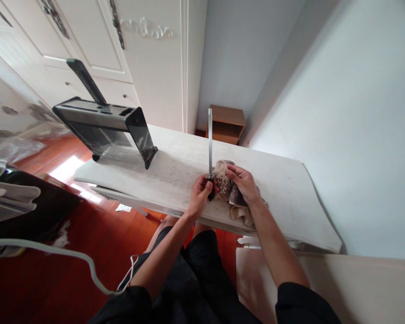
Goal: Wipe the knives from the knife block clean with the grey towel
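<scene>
My left hand (200, 194) is closed round the dark handle of a honing steel (209, 141), whose long grey rod points away from me over the white board (175, 166). My right hand (245, 182) grips a crumpled beige and brown cloth (224, 180) and presses it against the base of the rod. The rest of the cloth lies bunched on the board under my right wrist.
A dark knife block (104, 126) with one black handle sticking out stands at the board's far left. Behind it are white cabinet doors (97, 40); a small wooden shelf (227, 123) sits in the corner. A pale wall (340, 112) runs along the right. A white cable (70, 258) crosses the red floor.
</scene>
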{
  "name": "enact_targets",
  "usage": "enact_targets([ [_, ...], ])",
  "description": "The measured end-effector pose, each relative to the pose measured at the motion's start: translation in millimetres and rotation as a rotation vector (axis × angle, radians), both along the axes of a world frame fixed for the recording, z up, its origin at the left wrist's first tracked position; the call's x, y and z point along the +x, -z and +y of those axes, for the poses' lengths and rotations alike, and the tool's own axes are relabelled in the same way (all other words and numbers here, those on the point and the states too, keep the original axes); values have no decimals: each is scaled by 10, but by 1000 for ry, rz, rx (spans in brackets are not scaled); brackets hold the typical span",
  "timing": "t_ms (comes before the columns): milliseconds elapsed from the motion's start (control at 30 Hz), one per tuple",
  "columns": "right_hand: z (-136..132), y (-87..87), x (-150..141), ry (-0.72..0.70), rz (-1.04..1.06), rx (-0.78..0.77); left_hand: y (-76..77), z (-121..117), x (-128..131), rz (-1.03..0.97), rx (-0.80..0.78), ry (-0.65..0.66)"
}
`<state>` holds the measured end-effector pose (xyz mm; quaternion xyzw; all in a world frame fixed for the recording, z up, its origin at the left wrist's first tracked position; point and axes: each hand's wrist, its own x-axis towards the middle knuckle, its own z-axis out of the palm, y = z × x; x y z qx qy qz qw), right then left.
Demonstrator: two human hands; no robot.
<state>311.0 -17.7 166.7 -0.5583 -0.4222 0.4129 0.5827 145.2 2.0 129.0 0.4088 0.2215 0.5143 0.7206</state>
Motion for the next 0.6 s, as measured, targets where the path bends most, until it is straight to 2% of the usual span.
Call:
enact_targets([
  [100, -39, -138, -25, -115, 2, -34, -27, 33, 15, 62, 36, -68],
  [200, -63, -210, -87, -101, 73, -31, -57, 70, 51, 86, 56, -132],
  [300, -53, -172, -157, -35, 242, -15, -87, 98, 95, 83, 36, -166],
  [367, -40, -113, -192, -8, 281, 5, -111, 107, 119, 66, 8, -166],
  [500, -38, -15, -194, -1, 216, 5, -144, 106, 134, 3, -106, -91],
  [600, -63, 1, -148, -51, 133, -26, -133, 100, 133, -20, -150, -71],
])
